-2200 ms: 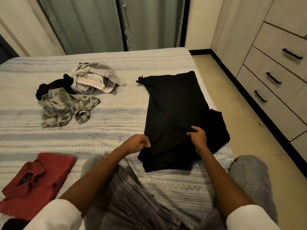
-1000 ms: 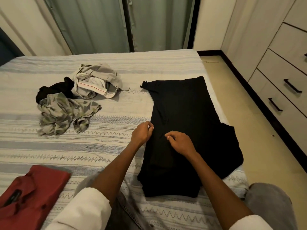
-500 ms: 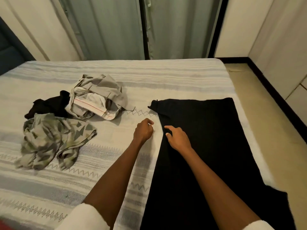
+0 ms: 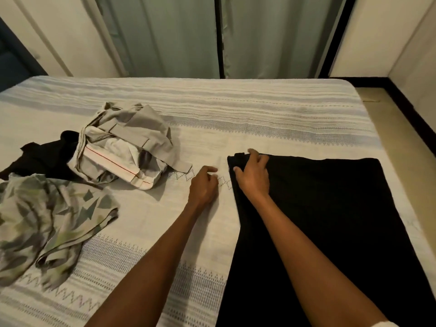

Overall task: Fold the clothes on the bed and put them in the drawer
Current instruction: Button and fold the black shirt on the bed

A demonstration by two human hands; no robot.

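Note:
A black garment [image 4: 330, 220] lies spread flat on the right half of the bed [image 4: 259, 114]. My right hand [image 4: 253, 178] rests on its far left corner, with thumb and bent fingers closing on the fabric there. My left hand [image 4: 204, 185] sits on the bare sheet just left of the garment's edge. Its fingers are curled, it holds nothing, and it does not touch the black cloth.
Unfolded clothes are heaped on the left: grey trousers [image 4: 127, 147], a crumpled black item [image 4: 44, 156] and a camouflage-print garment [image 4: 47, 220]. Curtains [image 4: 165, 36] hang behind the bed. The floor [image 4: 401, 138] runs along the bed's right side.
Both hands have slid along the garment's left edge from its near end up to its far corner. The view followed, and the drawers and the red shirt have left the frame.

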